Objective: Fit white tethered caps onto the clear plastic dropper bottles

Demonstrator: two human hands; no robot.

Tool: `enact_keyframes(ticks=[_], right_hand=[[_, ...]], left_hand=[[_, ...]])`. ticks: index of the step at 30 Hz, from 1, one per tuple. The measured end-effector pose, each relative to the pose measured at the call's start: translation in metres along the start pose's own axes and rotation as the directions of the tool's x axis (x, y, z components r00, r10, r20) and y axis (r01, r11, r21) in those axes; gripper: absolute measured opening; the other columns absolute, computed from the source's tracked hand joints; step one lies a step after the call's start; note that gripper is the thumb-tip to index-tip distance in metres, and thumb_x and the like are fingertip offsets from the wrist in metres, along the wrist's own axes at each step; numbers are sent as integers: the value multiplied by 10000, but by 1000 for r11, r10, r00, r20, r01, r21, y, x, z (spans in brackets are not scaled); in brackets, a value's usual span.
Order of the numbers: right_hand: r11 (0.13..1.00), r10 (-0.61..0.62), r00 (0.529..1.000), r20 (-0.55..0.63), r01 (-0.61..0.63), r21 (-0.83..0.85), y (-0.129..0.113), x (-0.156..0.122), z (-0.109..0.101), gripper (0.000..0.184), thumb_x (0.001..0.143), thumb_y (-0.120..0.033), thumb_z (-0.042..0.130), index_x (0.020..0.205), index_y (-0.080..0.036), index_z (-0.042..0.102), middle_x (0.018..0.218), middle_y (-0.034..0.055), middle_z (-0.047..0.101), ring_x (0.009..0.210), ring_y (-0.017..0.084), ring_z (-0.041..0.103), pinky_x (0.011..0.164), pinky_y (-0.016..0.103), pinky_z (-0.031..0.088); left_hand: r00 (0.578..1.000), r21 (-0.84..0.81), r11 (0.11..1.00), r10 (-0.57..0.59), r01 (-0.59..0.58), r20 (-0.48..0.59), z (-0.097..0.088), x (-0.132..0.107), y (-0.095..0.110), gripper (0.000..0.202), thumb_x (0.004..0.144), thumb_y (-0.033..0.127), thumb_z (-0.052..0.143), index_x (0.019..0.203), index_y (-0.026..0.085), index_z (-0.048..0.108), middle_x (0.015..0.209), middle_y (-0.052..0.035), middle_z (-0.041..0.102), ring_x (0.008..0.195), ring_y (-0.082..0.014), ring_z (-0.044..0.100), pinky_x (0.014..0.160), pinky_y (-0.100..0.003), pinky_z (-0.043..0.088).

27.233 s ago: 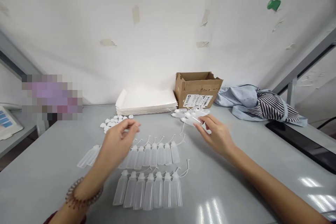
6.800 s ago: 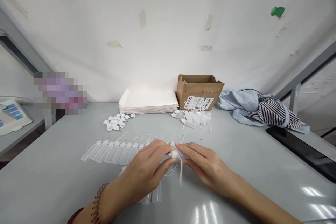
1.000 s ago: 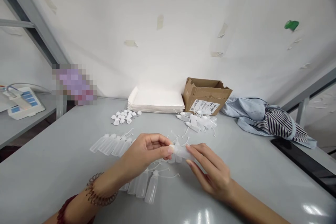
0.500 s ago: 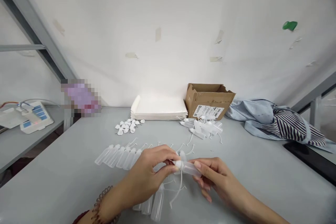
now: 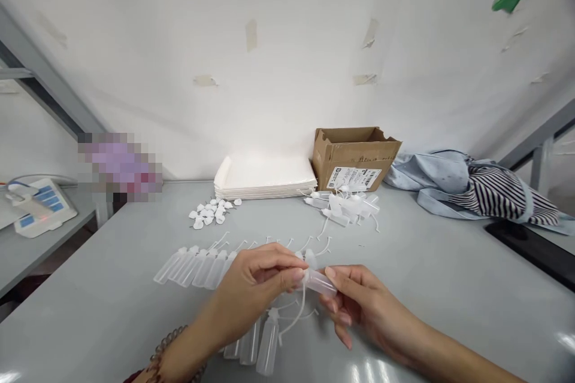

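Closest to you, below your left hand (image 5: 260, 284), is the front row (image 5: 268, 344) of bottles, partly hidden by your wrist, thin straps trailing off the necks.

Then the bottle (image 5: 322, 283) you've got up between both hands, lying tilted, neck to the left. Your left fingers and thumb are pinched at the neck, covering it, so I can't tell what's on it. Your right hand (image 5: 359, 299) has thumb and fingers on the base end, the other fingers loosely curled. The strap (image 5: 303, 305) dangles between your hands.

My guess on feel: it's super light, thin soft plastic, squishes if you squeeze, maybe a bit slick. Hard to break, easy to dent. I'd hold the body lightly near the base and put any force on the neck, which is probably stiffer. Watch that floppy strap.

Just past your left hand is the back row (image 5: 197, 268), with loose caps (image 5: 209, 214) beyond. Past your right hand there's a jumbled pile (image 5: 341, 208) of bottles, then the box (image 5: 359, 161).
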State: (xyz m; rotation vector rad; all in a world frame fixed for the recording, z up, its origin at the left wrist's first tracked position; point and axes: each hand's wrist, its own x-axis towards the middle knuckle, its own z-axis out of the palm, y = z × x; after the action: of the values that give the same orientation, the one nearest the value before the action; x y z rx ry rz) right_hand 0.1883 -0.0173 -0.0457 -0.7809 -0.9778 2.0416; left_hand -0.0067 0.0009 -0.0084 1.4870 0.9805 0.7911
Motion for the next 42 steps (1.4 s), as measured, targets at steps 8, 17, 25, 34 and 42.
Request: enact_keyframes(ticks=[8, 17, 25, 34, 42], right_hand=[[938, -130, 991, -14, 118, -326, -1, -4, 2, 397, 870, -497, 491, 750, -128, 576, 611, -28, 425, 486, 60, 382, 434, 175, 419], [721, -306, 951, 37, 257, -643, -1, -11, 3, 307, 948, -354, 372, 930, -149, 600, 637, -21, 465, 491, 72, 427, 473, 194, 408], [52, -621, 687, 376, 515, -856, 1, -18, 2, 329, 913, -117, 370, 1211, -180, 493, 759, 45, 559, 644, 145, 534, 545, 245, 450], [754, -233, 972, -18, 169, -635, -14, -14, 3, 374, 944, -394, 361, 735, -150, 552, 549, -51, 390, 419, 63, 435, 441, 191, 384], [703, -293, 956, -7, 211, -679, -14, -14, 2, 333, 944, -361, 380, 811, -143, 594, 589, -30, 459, 458, 70, 460, 470, 199, 390]], left_hand=[[993, 258, 958, 119, -122, 28, -1, -4, 0, 172, 815, 227, 591, 931, 198, 715, 820, -40, 689, 718, -159, 611, 663, -257, 490], [986, 353, 920, 153, -169, 71, -6, -9, 1, 414, 815, 295, 599, 1226, 267, 562, 1086, -43, 652, 894, -171, 613, 751, -260, 522], [995, 292, 957, -34, 4, 99, -3, -8, 9, 376, 883, 387, 448, 618, 164, 595, 568, 4, 566, 523, -111, 551, 510, -189, 439], [965, 384, 885, 229, -262, 129, 2, -9, 5, 159, 880, 225, 481, 924, 179, 626, 813, -46, 613, 716, -149, 557, 659, -236, 458], [974, 416, 881, 184, -224, 134, 0, -7, 3, 152, 879, 264, 495, 928, 188, 617, 852, -34, 635, 760, -152, 565, 683, -242, 445]])
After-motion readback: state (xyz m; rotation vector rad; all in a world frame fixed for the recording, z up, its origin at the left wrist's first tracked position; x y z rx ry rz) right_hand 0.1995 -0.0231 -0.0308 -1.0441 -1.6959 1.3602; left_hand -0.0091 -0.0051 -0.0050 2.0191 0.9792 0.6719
